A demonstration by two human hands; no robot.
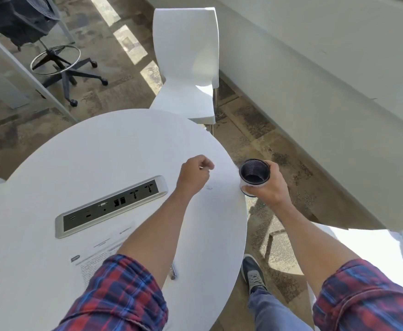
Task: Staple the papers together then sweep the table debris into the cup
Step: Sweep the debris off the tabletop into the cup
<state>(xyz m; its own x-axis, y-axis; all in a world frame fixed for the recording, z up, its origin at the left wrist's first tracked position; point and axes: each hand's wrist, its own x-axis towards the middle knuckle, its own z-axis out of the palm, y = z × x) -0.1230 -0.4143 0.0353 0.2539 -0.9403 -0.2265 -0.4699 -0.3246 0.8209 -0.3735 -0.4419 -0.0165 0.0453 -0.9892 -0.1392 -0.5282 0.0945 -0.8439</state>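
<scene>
right hand (271, 187) grips ribbed dark round cup (254, 174) at smooth white table (114, 149) rim; left hand (194, 174) curled closed.

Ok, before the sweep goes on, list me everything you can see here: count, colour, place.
Table: one, white, round, centre-left.
Socket panel: one, silver frame with dark face, set into the tabletop.
Papers: count unclear, white with print, near edge, partly under the left arm.
Metal object: one, silver, beside the left forearm, too blurred to identify.
Cup: one, dark inside, pale outside, held at the table's right edge.
White chair: one, beyond the table.
Office stool: one, black, wheeled, far left.
Shoe: one, dark and grey, on the floor.
Left hand: fingers curled, over the tabletop near the cup.
Right hand: wrapped around the cup.
</scene>
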